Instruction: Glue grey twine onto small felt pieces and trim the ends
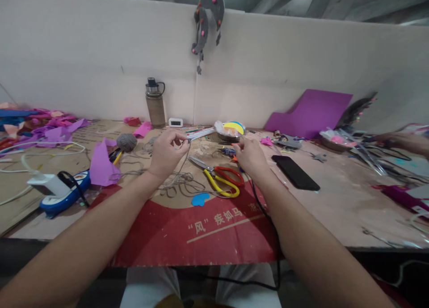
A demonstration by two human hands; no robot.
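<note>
The left hand pinches grey yarn, whose loops spread below on cardboard; what the right hand holds, I cannot tell. Beside the loops lie red-and-yellow scissors.

Pinching a thin strand in the left hand; holding the right hand near a bowl, with unclear grip. With red-and-yellow scissors between the hands, a yarn ball left of the left, and a phone right of the right.
</note>
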